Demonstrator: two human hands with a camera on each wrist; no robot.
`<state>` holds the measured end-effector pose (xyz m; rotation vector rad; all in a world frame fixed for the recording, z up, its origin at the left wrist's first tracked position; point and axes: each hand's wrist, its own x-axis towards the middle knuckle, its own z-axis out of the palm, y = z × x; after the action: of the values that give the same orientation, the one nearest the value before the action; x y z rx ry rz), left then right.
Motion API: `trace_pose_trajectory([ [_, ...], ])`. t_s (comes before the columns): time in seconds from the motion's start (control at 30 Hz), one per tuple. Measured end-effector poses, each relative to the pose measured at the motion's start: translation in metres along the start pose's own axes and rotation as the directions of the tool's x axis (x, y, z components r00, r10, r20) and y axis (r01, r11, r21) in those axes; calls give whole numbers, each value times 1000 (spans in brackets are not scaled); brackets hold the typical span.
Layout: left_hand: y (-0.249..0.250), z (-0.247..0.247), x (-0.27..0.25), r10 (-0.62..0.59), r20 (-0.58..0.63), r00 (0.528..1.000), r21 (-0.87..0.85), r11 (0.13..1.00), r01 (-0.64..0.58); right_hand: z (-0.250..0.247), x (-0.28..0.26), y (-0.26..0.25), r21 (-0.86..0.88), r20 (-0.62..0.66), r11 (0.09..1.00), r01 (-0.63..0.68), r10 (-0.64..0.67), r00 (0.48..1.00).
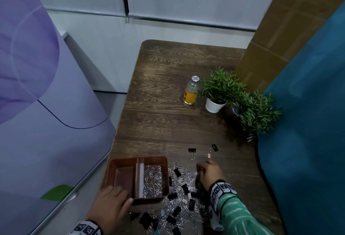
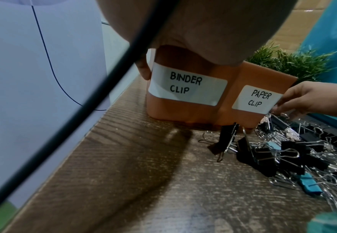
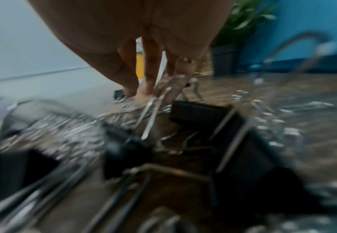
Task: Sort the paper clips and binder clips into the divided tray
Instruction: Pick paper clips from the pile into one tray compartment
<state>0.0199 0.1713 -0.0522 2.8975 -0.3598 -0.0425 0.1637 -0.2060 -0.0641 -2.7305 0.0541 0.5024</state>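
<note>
**A:** Nearest: left hand (image 1: pixel 110 204), fingers draped over the tray's near-left corner, thumb along the near wall. Reads as a bracing grasp so the tray stays put while clips drop in.

**B:** Working down by size. The bench (image 1: pixel 168 122) carries everything. The tray (image 1: pixel 149 200) sits at its near-left edge, touching the pile, so each transfer is short. 2 labels face the person: "BINDER CLIP" (image 2: pixel 185 86) on the left compartment, "PAPER CLIP" (image 2: pixel 257 100) on the right.

**A:** Contents?

**B:** The right compartment holds a heap of paper clips (image 1: pixel 155 180). No clips are visible in the left one from the head view. My judgement is that paper clips are being handled first and binder clips are not yet started.

**A:** Right hand (image 1: pixel 211 173)?

**B:** It is at the far edge of the loose pile, with the fingers (image 3: pixel 149 75) pointing down and the tips drawn together on the bench among the wire. The wrist view is blurred, so I cannot tell whether they have closed on anything.

**A:** Unsorted stock?

**B:** Loose silver paper clips are spread just right of the tray and towards the near edge, with black binder clips (image 1: pixel 177 172) mixed through them. A blue clip (image 2: pixel 310 184) lies near the front. 3 stray clips lie apart beyond the right hand, 1 of them a black clip (image 1: pixel 192 150).

**A:** Risk?

**B:** The wire is tangled, so a pinch may drag binder clips along.
</note>
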Motion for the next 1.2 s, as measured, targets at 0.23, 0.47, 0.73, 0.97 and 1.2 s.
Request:
trace_pose_trajectory([
  [0.23, 2, -4, -1, 6, -9, 1000, 17, 1000, -6, -1, -4, -6, -122, 128, 987, 103, -87, 988],
  [0.47, 5, -7, -1, 5, 7, 1000, 19, 1000, -5, -3, -15, -7, -5, 75, 995, 100, -99, 992],
  [0.73, 6, -7, 0, -5, 5, 1000, 25, 1000, 5, 3, -28, -27, -139, 265, 965, 222, -179, 947],
  [0.97, 4, -3, -1, -25, 16, 1000, 23, 999, 25, 5, -30, -32, -247, 351, 924, 292, -196, 916],
  [1.2, 5, -4, -1, -32, 25, 999, 29, 999, 32, 10, -38, -40, -303, 286, 908, 289, -203, 937],
])
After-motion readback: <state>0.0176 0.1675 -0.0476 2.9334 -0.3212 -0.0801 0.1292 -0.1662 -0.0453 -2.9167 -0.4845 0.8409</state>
